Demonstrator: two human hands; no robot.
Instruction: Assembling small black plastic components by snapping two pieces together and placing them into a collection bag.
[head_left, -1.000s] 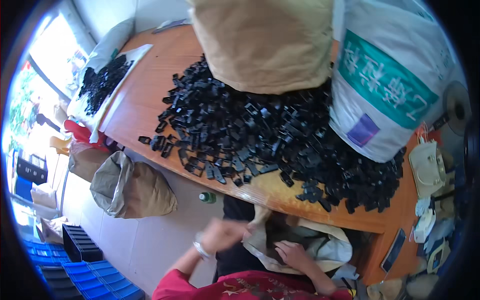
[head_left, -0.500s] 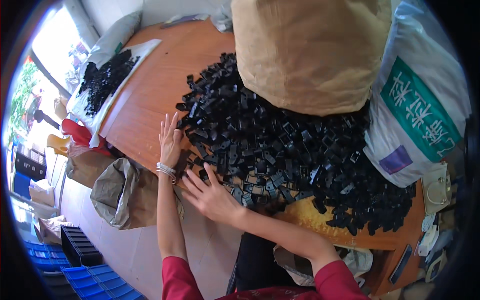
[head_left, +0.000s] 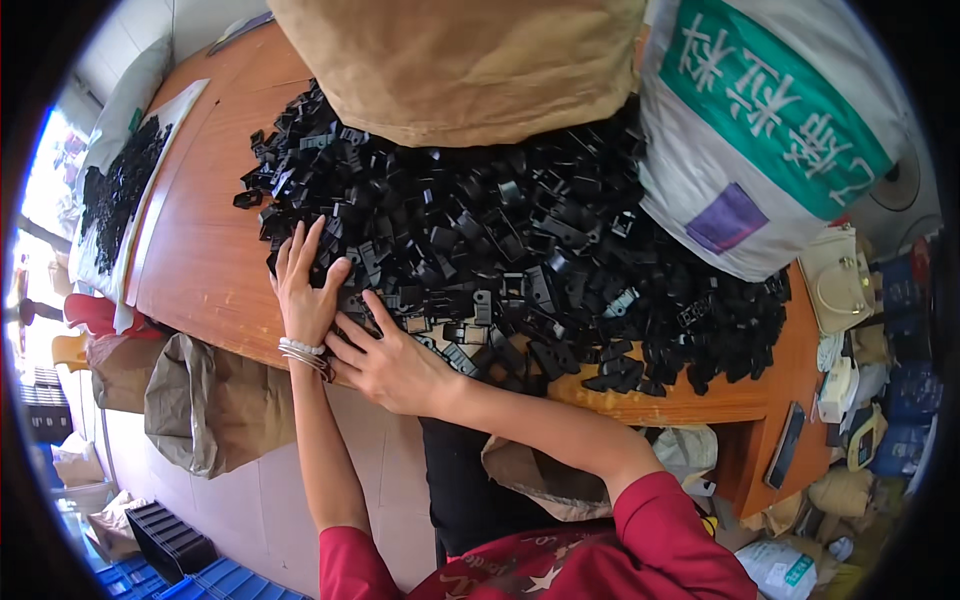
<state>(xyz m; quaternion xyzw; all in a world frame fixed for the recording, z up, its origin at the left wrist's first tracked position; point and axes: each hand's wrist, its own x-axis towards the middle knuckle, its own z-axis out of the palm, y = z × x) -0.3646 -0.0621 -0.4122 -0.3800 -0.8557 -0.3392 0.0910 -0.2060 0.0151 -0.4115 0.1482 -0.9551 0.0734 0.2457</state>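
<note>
A wide heap of small black plastic parts [head_left: 500, 230] covers the middle of a wooden table. My left hand [head_left: 303, 290], a beaded bracelet and bangles at its wrist, rests at the heap's near left edge, fingers spread upward against the parts. Close to its right, my right hand [head_left: 395, 368] lies over the table's front edge, fingers stretched toward the left one. Some loose parts lie just past its fingertips. Both hands look open, with nothing gripped in either.
A large brown paper bag [head_left: 470, 75] stands behind the heap, a white woven sack [head_left: 690, 150] to its right. Another black pile [head_left: 120, 195] lies on white sheeting at far left. Paper bags [head_left: 215, 400] stand below the table edge. A phone [head_left: 785, 445] lies at right.
The view has shifted, so the table and bags sit further left and higher. Relative to the heap, both hands have moved rightward and nearer to me, and the left fingers now lie against the parts.
</note>
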